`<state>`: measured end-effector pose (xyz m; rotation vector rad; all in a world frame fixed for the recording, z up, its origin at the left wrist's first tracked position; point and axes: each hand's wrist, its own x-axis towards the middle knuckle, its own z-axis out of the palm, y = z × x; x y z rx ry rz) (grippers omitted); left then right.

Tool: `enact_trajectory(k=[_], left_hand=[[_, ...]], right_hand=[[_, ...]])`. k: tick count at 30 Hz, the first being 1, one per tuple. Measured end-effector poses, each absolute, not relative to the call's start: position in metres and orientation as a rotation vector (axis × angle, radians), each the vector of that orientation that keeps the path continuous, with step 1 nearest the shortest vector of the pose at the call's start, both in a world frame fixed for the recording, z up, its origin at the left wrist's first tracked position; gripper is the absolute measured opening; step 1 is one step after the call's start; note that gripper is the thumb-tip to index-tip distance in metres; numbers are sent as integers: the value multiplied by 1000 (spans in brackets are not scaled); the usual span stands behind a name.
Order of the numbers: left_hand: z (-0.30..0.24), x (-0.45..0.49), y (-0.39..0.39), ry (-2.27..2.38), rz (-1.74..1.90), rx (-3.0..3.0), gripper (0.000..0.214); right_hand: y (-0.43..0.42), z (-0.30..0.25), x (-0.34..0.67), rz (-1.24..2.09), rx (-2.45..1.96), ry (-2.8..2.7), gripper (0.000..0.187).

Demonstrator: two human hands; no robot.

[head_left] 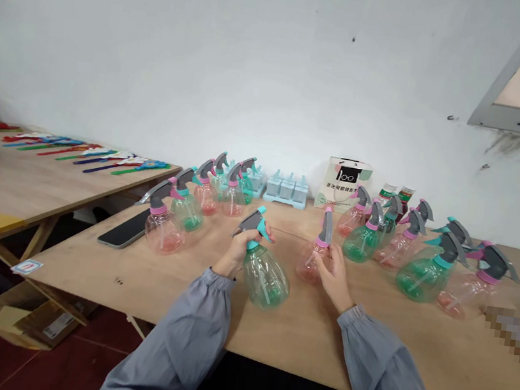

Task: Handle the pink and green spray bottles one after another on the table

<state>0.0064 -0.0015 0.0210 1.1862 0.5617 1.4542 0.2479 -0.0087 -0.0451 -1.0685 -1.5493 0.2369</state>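
Note:
My left hand [239,249] is wrapped round the neck of a green spray bottle [266,278] with a grey and teal trigger head. That bottle tilts a little, its base toward the right, over the front middle of the table. To its right, my right hand [334,271] grips the side of a pink spray bottle [309,263] with a grey and pink head. This one stands upright, and its right side is partly hidden behind my fingers. Closest on the left is another pink spray bottle [165,233]; on the right, a green spray bottle [360,241] stands nearby.
More pink and green spray bottles stand in groups on both sides of the wooden table [287,347]. A phone [124,229] lies at left. Light-blue ice-pop moulds [286,189] and a printed paper bag [344,184] are by the wall. A second table [72,185] holds several colourful items.

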Motion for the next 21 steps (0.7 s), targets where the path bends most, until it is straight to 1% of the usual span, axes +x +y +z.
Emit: enact_trajectory(k=[4,9,15,19,21], left_hand=[[22,9,-2,531,1463,1158,20],[22,4,-1,602,1483,1201,11],[23,6,-2,521,1505,1141,22],[20,4,0,595,1552,1217,11],[19,-2,4,656,1597,1292,11]], right_hand=[[-9,-45,248,233,-1072,-1552,40],[-8,-44,249,232,-1075,-1563,40],[-8,-44,250,221,-1068,-1572,39],[-7,-45,250,199,-1055,-1573,39],[-6,-45,249,194,-1051,-1574,39]])
